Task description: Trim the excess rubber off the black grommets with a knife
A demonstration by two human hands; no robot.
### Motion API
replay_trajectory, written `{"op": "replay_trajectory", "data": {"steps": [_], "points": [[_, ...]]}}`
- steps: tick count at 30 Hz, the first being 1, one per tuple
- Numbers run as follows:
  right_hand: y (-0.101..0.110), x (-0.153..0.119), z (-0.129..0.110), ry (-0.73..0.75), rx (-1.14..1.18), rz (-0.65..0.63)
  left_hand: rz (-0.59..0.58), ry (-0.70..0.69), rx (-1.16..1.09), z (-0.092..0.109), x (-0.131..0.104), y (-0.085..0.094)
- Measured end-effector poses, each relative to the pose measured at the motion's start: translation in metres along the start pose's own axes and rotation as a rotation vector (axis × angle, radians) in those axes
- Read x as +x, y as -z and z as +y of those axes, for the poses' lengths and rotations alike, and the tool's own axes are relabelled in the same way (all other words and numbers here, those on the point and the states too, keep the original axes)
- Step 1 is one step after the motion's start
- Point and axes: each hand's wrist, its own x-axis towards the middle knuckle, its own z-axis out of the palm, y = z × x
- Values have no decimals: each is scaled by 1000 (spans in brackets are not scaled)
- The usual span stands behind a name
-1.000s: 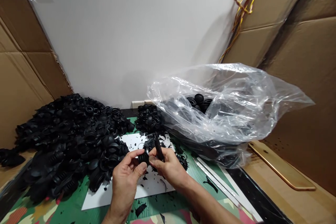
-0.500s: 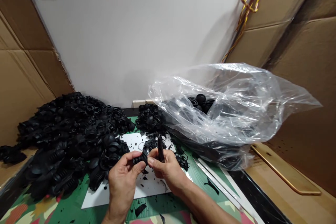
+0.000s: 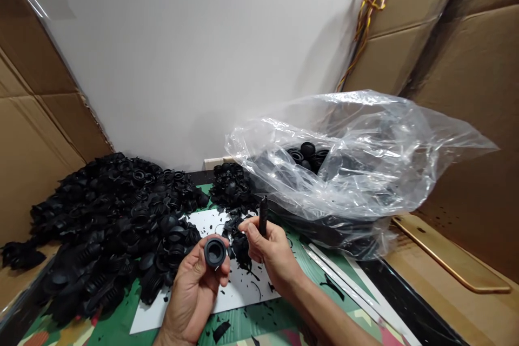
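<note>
Between the fingers and thumb of my left hand (image 3: pixel 192 281) is a black rubber bellows (image 3: pixel 215 252), its round open end facing me. My right hand (image 3: pixel 272 251), just to the right and apart from it, is closed around a dark pen-like tool (image 3: pixel 263 215) that stands upright; its lower tip is hard to make out. Below both hands lies a white sheet (image 3: pixel 239 303) strewn with black rubber scraps (image 3: pixel 221 331).
A large heap of black rubber parts (image 3: pixel 109 216) spreads across the left. On the right, a clear plastic bag (image 3: pixel 365 173) holds more round black parts (image 3: pixel 308 150). Metal strips (image 3: pixel 344 281) and a gold phone (image 3: pixel 454 257) lie at the right. Cardboard walls (image 3: pixel 36 75) flank the table.
My left hand has turned the bellows so its open end faces me. My right hand has moved off it to the right, still holding the tool. The view has shifted slightly.
</note>
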Motion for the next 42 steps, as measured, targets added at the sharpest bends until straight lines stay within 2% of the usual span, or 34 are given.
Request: {"op": "replay_trajectory", "data": {"steps": [5, 11, 14, 22, 30, 34, 39, 42], "points": [[0, 0, 2, -23, 30, -30, -2, 2, -14, 0, 1, 1], [-1, -1, 2, -80, -9, -24, 148, 8, -29, 1, 3, -3], [-3, -2, 0, -75, -56, -7, 172, 9, -41, 1, 3, -4], [-3, -3, -7, 38, -212, 20, 153, 3, -33, 0, 2, -2], [1, -2, -5, -14, -267, -94, 45, 4, -29, -1, 1, 2], [2, -1, -3, -21, -232, -74, 26, -4, -16, 0, -1, 1], [2, -2, -7, 13, -117, 12, 2, 13, -6, 0, -1, 1], [2, -2, -9, -17, -67, 10, 5, 11, -8, 0, -1, 0]]}}
